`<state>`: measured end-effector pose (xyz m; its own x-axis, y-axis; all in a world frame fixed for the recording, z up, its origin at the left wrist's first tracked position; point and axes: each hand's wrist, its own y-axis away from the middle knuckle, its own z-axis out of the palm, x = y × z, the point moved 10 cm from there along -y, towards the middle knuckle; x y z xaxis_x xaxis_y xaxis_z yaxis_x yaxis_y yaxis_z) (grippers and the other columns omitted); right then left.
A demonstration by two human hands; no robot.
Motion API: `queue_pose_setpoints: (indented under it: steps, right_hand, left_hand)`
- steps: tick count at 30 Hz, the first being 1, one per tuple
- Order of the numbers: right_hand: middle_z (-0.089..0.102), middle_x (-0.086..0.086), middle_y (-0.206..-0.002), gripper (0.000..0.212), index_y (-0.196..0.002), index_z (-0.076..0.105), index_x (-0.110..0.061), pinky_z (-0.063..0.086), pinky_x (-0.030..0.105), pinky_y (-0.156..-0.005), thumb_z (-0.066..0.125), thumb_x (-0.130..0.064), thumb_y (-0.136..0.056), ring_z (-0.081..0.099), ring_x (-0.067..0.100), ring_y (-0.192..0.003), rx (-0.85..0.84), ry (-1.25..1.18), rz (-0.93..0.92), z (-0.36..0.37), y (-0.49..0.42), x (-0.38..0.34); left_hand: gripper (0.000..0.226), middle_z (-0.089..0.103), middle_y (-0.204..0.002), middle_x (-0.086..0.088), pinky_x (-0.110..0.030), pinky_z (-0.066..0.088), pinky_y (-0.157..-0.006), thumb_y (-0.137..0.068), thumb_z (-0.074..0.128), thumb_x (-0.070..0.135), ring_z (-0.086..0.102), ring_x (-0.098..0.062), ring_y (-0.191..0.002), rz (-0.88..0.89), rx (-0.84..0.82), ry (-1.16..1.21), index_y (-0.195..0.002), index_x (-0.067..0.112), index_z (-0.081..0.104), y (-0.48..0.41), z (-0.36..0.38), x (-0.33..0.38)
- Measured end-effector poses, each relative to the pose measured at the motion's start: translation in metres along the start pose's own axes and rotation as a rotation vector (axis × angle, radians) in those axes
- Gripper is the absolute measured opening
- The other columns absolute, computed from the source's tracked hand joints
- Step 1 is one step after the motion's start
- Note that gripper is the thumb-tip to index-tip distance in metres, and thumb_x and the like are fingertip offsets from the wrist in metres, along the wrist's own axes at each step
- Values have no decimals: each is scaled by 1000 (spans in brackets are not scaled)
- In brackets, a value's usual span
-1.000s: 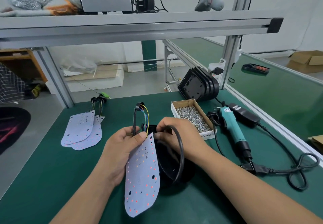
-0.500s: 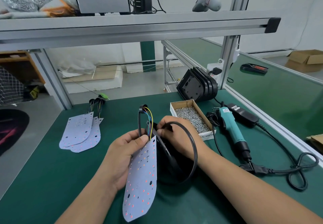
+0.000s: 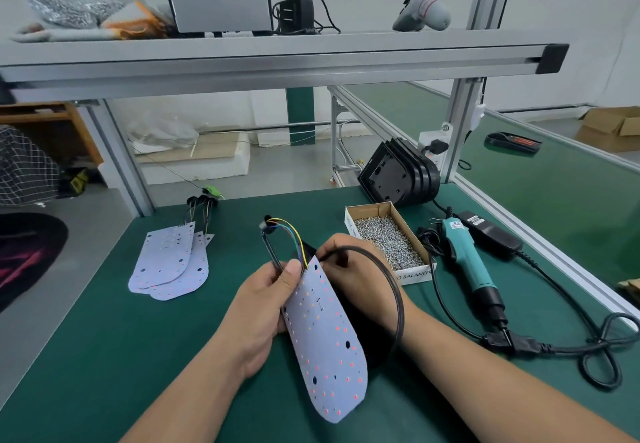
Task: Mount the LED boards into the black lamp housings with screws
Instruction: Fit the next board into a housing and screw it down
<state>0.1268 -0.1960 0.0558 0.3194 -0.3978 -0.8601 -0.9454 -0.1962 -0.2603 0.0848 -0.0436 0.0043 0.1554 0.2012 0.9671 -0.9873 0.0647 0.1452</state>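
My left hand (image 3: 261,307) grips a white LED board (image 3: 325,349) by its upper end, with the board tilted on edge and coloured wires (image 3: 289,235) looping above it. Behind the board lies a black lamp housing (image 3: 367,335), mostly hidden. My right hand (image 3: 360,269) pinches the black cable (image 3: 398,304) at the housing's far end; the cable arcs over my right wrist. A cardboard box of screws (image 3: 388,240) stands just right of my hands. A teal electric screwdriver (image 3: 467,262) lies beyond the box.
A pile of spare LED boards (image 3: 169,262) lies on the green mat (image 3: 104,338) to the left. A stack of black housings (image 3: 398,174) leans at the back right by the frame post. The screwdriver's power cord (image 3: 595,342) coils at the right edge. A shelf (image 3: 277,55) runs overhead.
The cable loop has been drawn farther out to the right over my right wrist. My left hand has turned the board more on edge and raised the wire loop.
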Motion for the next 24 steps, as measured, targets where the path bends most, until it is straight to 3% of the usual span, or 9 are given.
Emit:
queue_pose_setpoints:
  steps: [3, 6, 9, 12, 14, 16, 18, 20, 24]
  right_hand:
    - [70, -4, -76, 4, -88, 71, -24, 53, 37, -68, 74, -25, -87, 65, 15, -72, -37, 65, -46, 7, 2, -4]
    - [73, 3, -80, 6, -94, 71, -20, 53, 36, -70, 76, -18, -92, 66, 14, -73, -72, 41, -2, 6, 3, 0]
    - [76, 18, -92, 27, -120, 68, -12, 57, 32, -70, 66, 2, -98, 70, 18, -77, -173, -153, 117, 2, 5, 8]
    - [73, 23, -112, 33, -131, 64, -8, 58, 29, -67, 47, 3, -104, 73, 26, -80, -174, -535, 320, -12, 9, 13]
    - [75, 11, -120, 40, -124, 69, -13, 56, 28, -69, 41, 7, -104, 75, 24, -85, -13, -413, 215, -49, 8, 3]
    - [78, 1, -115, 34, -118, 73, -20, 57, 27, -82, 48, 0, -106, 74, 20, -98, 119, -251, -13, -80, 11, -22]
    - [77, -9, -114, 19, -116, 73, -29, 53, 23, -91, 59, -33, -104, 71, 11, -105, 53, -121, -139, -73, 22, -50]
    - [69, -20, -117, 42, -123, 68, -37, 50, 22, -93, 62, -64, -91, 66, 4, -109, -68, 141, -187, -41, 33, -61]
    - [45, -26, -130, 71, -144, 45, -44, 49, 32, -98, 67, -72, -83, 55, 2, -114, -182, 440, -196, 3, 44, -65]
  left_hand:
    - [39, 72, -96, -6, -39, 61, -75, -92, 68, 45, 66, -18, -81, 16, -36, 4, -106, 9, 66, 2, 4, 3]
    - [39, 67, -96, -9, -43, 57, -82, -89, 70, 43, 62, -22, -84, 30, -26, 32, -104, 9, 63, 3, 6, 6]
    - [37, 62, -96, -11, -47, 48, -90, -88, 72, 41, 55, -24, -91, 46, 4, 66, -104, 9, 63, 3, 2, 11]
    - [29, 59, -92, -9, -44, 43, -88, -89, 73, 38, 51, -22, -88, 76, 80, 82, -100, 12, 65, 1, -14, 18]
    - [19, 58, -90, -7, -41, 42, -84, -96, 71, 33, 50, -22, -86, 88, 116, 80, -97, 15, 65, 0, -22, 20]
    - [15, 60, -88, -7, -41, 42, -84, -100, 70, 29, 50, -22, -85, 94, 136, 57, -94, 17, 64, -1, -25, 21]
    - [18, 61, -88, -7, -41, 41, -84, -101, 70, 30, 50, -22, -84, 117, 148, 17, -93, 15, 64, -1, -25, 21]
    - [27, 60, -87, -10, -43, 39, -83, -100, 72, 33, 49, -24, -84, 152, 149, -16, -96, 8, 62, 0, -22, 23]
    - [44, 69, -97, -16, -51, 49, -87, -92, 74, 42, 60, -29, -88, 139, 113, 22, -107, 2, 65, 0, -20, 21]
